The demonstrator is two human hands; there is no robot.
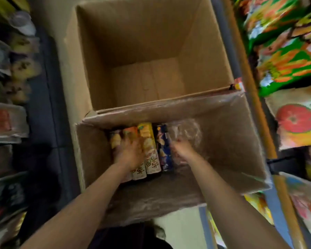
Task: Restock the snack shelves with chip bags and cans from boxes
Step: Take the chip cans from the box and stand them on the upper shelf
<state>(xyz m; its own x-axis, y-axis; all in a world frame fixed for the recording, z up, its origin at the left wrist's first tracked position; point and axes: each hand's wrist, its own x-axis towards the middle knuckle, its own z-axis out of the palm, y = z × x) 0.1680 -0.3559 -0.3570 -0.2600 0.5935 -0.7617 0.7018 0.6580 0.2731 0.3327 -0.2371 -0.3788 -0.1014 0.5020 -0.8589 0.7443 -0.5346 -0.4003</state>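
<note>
A near cardboard box [232, 144] on the floor holds several chip cans lying side by side: orange-and-yellow cans [149, 151] and a dark blue can [162, 146]. My left hand [128, 153] rests on the orange cans at the left, fingers spread over them. Just right of the blue can, my right hand [182, 151] reaches down onto crinkled clear plastic wrap [187, 133]. The frame is blurred, so the grip of either hand is unclear.
A second, larger cardboard box [196, 42] stands open and bare just beyond the near one. Shelves of green and orange chip bags [285, 56] run along the right; packaged snacks [7, 121] line the left shelves. The aisle floor is narrow.
</note>
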